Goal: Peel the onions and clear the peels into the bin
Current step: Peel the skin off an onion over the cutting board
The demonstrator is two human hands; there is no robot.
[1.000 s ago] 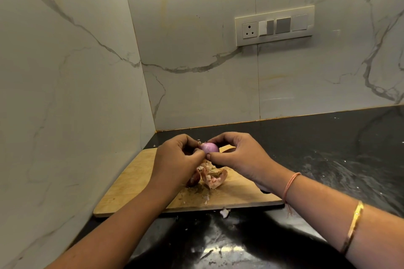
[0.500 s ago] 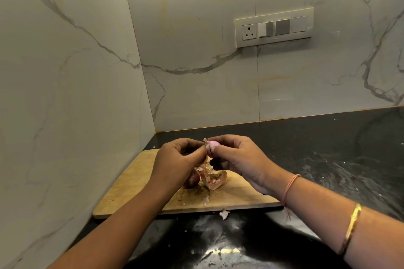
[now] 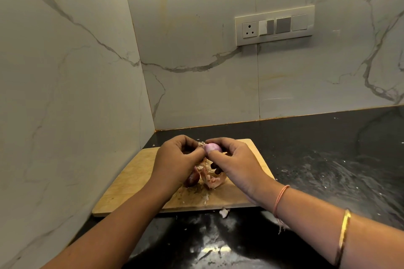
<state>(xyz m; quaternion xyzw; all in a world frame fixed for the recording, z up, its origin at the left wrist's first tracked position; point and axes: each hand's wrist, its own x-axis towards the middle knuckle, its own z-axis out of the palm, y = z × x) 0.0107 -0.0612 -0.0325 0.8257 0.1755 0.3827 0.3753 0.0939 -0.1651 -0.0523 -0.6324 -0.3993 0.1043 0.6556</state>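
A small pink-purple onion [image 3: 212,147] is held above the wooden cutting board [image 3: 131,183] between both hands. My right hand [image 3: 235,164] grips the onion from the right and below. My left hand [image 3: 177,159] pinches a dry flake of skin [image 3: 201,144] at the onion's left end. Under the hands, a heap of pinkish peels [image 3: 213,179] lies on the board, with a dark unpeeled onion [image 3: 192,179] beside it, partly hidden by my left hand. No bin is in view.
The board sits in the corner of a black stone counter [image 3: 328,159], close to the marble wall on the left. A loose peel scrap [image 3: 224,212] lies on the counter just in front of the board. A switch and socket plate [image 3: 274,25] is on the back wall.
The onion has turned in my fingers and more of its pink body shows again than half a second ago. Both hands stay in about the same place over the board.
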